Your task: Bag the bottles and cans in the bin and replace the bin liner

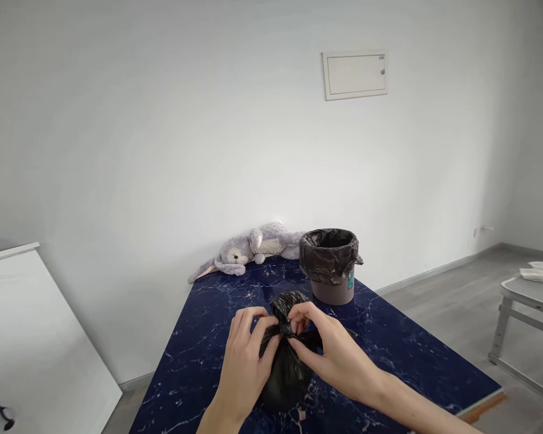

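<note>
A black plastic garbage bag (287, 377) sits on the near part of the table, its neck gathered into a knot with a puffed end standing above it. My left hand (248, 352) pinches the bag at the left side of the knot. From the right, my right hand (328, 346) grips the plastic at the knot with thumb and fingers. Behind the hands stands a grey-brown trash can (332, 293), with a black liner (328, 265) folded over its rim. What the tied bag contains is hidden.
The table has a dark blue marbled top (221, 313). A grey plush rabbit (235, 250) lies at its far edge against the wall. To the left is a white cabinet (40, 337) with a black handle; to the right, a grey folding table (534, 293) bears white cloth-like items.
</note>
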`<state>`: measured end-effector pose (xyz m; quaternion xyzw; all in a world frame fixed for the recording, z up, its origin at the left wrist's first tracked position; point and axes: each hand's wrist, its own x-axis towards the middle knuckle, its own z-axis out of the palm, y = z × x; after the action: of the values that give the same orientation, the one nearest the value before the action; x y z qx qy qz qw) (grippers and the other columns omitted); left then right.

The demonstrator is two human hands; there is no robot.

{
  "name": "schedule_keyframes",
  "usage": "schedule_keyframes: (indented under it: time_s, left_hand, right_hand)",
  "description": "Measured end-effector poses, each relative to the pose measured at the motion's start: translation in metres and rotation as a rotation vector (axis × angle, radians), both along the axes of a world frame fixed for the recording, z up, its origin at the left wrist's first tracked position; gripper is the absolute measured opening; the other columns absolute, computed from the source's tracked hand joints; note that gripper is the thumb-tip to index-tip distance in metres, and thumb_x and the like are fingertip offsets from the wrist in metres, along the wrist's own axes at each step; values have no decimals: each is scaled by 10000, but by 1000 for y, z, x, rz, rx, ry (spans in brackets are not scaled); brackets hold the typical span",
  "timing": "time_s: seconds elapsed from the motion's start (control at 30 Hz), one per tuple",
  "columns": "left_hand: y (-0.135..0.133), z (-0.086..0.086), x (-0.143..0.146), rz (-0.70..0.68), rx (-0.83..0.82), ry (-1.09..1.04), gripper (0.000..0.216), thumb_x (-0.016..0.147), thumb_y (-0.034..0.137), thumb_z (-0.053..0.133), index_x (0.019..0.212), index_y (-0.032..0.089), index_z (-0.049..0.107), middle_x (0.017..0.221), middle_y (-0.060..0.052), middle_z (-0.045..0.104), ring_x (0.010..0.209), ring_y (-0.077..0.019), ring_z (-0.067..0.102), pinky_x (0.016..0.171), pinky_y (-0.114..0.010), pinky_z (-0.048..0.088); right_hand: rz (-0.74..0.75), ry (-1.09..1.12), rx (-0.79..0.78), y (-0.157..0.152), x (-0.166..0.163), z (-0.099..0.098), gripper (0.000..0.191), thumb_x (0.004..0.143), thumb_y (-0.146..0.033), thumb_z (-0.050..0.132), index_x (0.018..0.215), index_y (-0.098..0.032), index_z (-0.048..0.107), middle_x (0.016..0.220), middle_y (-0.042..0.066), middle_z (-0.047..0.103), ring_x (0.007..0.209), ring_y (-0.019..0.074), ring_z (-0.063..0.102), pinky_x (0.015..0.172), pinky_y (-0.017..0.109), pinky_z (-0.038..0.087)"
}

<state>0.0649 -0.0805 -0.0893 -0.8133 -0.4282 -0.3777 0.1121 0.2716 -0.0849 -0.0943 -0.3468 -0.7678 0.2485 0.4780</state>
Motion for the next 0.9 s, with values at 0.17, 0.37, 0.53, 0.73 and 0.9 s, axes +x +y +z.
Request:
schedule_keyframes:
  time_s: [0.17,0.37,0.53,0.73,0.9]
  left_hand:
    - [-4,1,-6,23,78,-53,126,1039,240,562,974,258,668,1001,-51,682,987,-241,651,870,-378,527]
    - [-7,3,-10,32,-73,-389,176,1022,389,598,922,250,642,1012,-59,678,883,-217,680,576,-247,502]
    - [-9,8,-9,28,-237,-625,289,980,506,634,877,236,629,983,-58,685,884,-216,680,587,-226,525]
    - [-8,2,-7,-1,-275,-704,280,976,481,640,847,234,613,960,-47,685,902,-199,689,750,-248,551]
    - [-9,-1,-12,-21,-308,-731,301,964,514,655,852,239,603,968,-47,668,904,-200,672,745,-245,544]
  right_hand:
    - [52,-26,-175,1,9,10,245,936,-293,673,1135,-266,531,1023,16,656,941,207,608,826,335,490]
    - [169,28,-333,10,17,12,394,1068,-606,463,1069,-243,617,873,-14,591,807,169,533,729,299,428]
    - [276,33,-356,15,16,15,331,1065,-515,504,1207,-251,643,794,-37,535,697,146,445,643,278,364]
    - [279,-50,-218,16,8,14,427,862,-63,525,1223,-249,657,816,-29,635,720,147,554,648,253,390]
    - [212,-82,-168,13,4,15,222,816,-32,525,902,-225,594,759,-45,595,674,127,506,637,243,371]
